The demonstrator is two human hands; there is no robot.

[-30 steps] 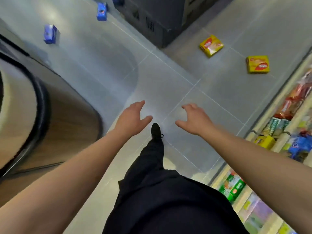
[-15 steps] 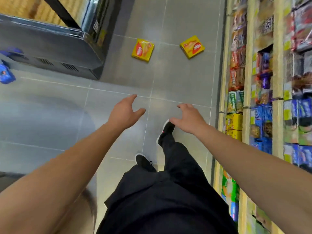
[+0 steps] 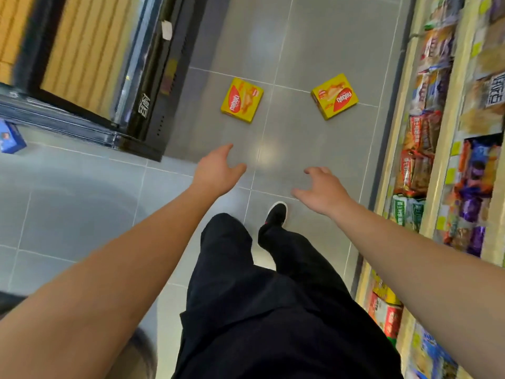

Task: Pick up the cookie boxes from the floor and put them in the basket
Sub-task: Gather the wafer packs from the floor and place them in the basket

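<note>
Two yellow cookie boxes lie flat on the grey tiled floor ahead: the left yellow box (image 3: 242,100) and the right yellow box (image 3: 334,96), each with a red oval label. A blue cookie box (image 3: 11,138) sits at the left edge, partly cut off. My left hand (image 3: 217,166) is stretched forward with relaxed fingers, holding nothing, short of the left yellow box. My right hand (image 3: 322,188) reaches out with loosely spread fingers, also holding nothing. No basket is in view.
A black chest freezer (image 3: 131,105) stands at the left, its corner near my left hand. Wooden shelves (image 3: 437,132) full of snack packets run along the right. My black trousers and one black shoe (image 3: 276,214) are below the hands.
The view has turned and advanced toward the yellow boxes, which now lie closer and larger. Both hands stay outstretched and hold nothing. The blue box has slid to the left edge.
</note>
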